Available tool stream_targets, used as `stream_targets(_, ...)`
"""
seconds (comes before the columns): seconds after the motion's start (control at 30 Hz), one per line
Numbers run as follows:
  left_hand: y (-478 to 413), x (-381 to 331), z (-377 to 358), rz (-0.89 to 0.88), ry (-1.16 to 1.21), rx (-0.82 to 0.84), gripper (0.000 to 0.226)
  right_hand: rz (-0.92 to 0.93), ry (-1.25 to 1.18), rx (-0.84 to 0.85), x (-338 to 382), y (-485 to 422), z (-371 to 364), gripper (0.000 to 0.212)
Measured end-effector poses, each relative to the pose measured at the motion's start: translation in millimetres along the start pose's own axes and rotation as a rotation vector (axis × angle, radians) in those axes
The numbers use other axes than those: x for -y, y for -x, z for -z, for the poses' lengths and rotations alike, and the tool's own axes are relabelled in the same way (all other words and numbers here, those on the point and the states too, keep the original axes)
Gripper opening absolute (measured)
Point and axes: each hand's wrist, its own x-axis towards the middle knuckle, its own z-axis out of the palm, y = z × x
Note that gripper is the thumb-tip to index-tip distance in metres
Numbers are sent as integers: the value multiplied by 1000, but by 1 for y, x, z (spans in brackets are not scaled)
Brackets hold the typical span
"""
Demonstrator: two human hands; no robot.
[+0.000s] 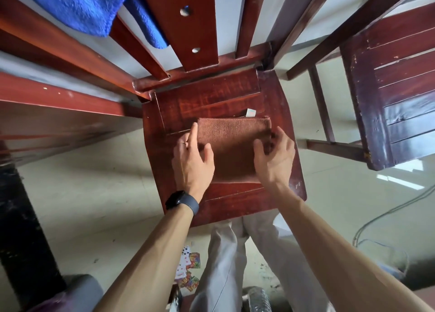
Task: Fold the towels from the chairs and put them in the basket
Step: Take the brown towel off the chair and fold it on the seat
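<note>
Brown towel [233, 147] lies folded flat on the seat [211, 95], likely for a firm surface. Your left hand [191, 161] is open, forefinger straight along its left edge, thumb on top, apparently squaring it. Your right hand [275, 156] curls at the right edge; whether it pinches cannot be told. Blue towel [77, 8] hangs on the backrest, not yet folded.

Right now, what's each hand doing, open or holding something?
Left hand: open, fingers touching the brown towel, left edge.
Right hand: fingers curled at its right edge; grip cannot be told.
</note>
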Motion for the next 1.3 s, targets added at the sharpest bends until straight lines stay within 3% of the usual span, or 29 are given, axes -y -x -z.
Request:
stream_targets(0.13,-13,-7,8,524,336,86,45,-245,-101,128,15,-19,10,41)
stream_targets(0.23,-25,-3,10,659,404,153,37,-367,-184,210,16,-33,11,41)
stream_targets(0.37,-33,7,14,623,471,312,31,-400,-309,307,7,-37,21,37)
stream_targets(0.5,-31,9,23,585,572,364,20,-357,-448,395,-5,-29,36,29)
stream_targets(0.63,-19,-4,43,566,713,469,26,-253,-443,424,-7,-18,62,23)
stream_targets(0.93,30,-95,159,423,929,705,34,-254,-644,638,43,22,218,37)
stream_targets(1.17,69,-206,252,307,990,754,37,-56,-703,525,98,83,361,35)
stream_targets(1.3,87,-274,290,180,957,827,32,18,-774,351,104,127,429,28)
